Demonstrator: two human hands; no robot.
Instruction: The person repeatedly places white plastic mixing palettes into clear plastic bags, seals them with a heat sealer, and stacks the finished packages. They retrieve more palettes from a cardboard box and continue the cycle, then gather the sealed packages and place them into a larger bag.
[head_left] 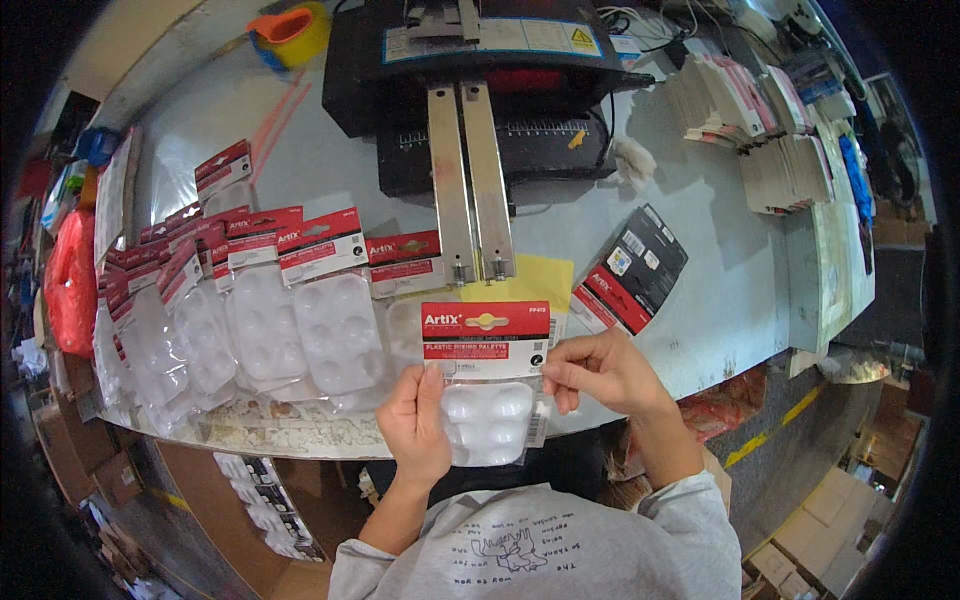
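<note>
A white plastic paint palette (490,412) in a clear bag hangs upright below its red and white header card (480,352), at the table's near edge. My left hand (415,425) is closed on its left side, thumb on the card's lower corner. At the card's right edge my right hand (605,375) is closed in a pinch, fingers curled. Just beyond the card are the tips of two metal arms (472,190), reaching out from a black machine (490,62). A yellow sheet (530,277) lies under the tips. Another folded header card (632,270) lies to the right.
Several bagged palettes (335,330) with header cards overlap along the table's left side. Stacks of cards (730,100) stand at the back right. A yellow tape roll (295,35) sits at the back left, a red plastic bag (72,280) at the far left edge.
</note>
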